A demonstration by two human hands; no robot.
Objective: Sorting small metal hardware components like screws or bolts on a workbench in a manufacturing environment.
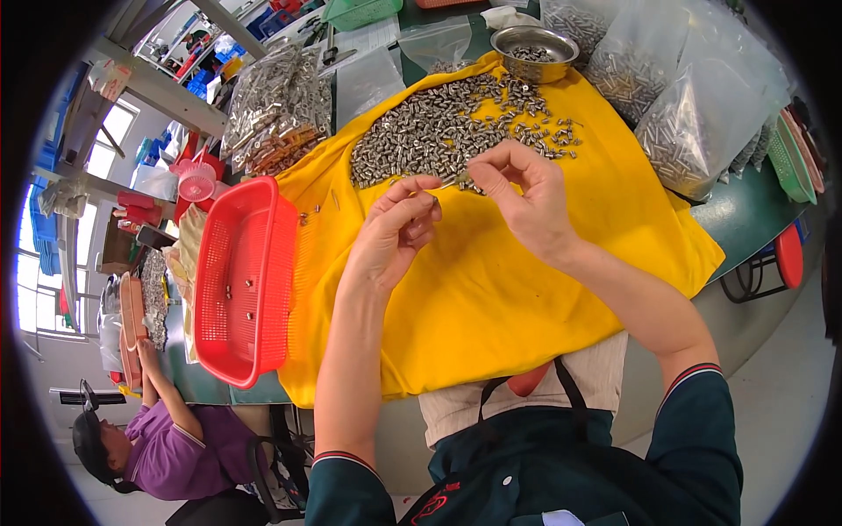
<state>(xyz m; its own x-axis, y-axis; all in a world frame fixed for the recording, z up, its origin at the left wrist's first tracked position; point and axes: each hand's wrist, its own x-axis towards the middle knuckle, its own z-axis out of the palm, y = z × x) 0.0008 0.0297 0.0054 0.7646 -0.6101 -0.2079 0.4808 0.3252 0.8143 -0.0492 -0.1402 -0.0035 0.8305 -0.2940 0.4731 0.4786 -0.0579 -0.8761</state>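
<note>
Red perforated plastic basket [241, 280] at 9 o'clock, a few small parts inside. Left hand [392, 230] at centre, fingertips pinched on one end of a small metal piece [450, 181]; right hand [524, 195] pinches the other end. Heap of small silver metal cylinders [438, 130] at 12 o'clock on yellow cloth [526, 298]. Steel bowl [535, 53] at 1 o'clock.

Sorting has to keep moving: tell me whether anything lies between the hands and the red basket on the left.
Nothing visible does. Between the left hand, the right hand and the red basket lies only bare yellow cloth with a few stray metal pieces near the basket's rim. The pile of small metal parts sits behind the hands.
</note>
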